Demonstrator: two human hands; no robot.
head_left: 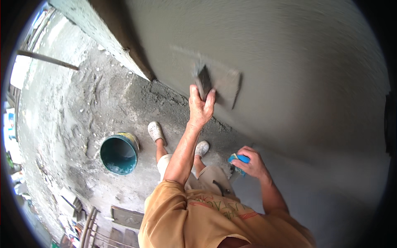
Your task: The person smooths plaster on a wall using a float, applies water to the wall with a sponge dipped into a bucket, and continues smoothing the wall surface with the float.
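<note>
My left hand [201, 106] is wrapped round the dark handle of a plastering float [228, 84]. The float's flat rectangular blade lies against the grey plastered wall [281, 53], and part of it is smeared by motion. Lower and to the right, my right hand [253, 162] grips a small blue and yellow thing [239, 158], held close to the wall. My fingers cover much of it, so its exact kind cannot be made out.
A green bucket [119, 153] with a little liquid stands on the rough, mortar-strewn floor [82, 120] at left. My feet in pale clogs [156, 131] are near the wall's base. Boards [126, 217] lie at lower left. A wall edge [120, 45] juts out at upper left.
</note>
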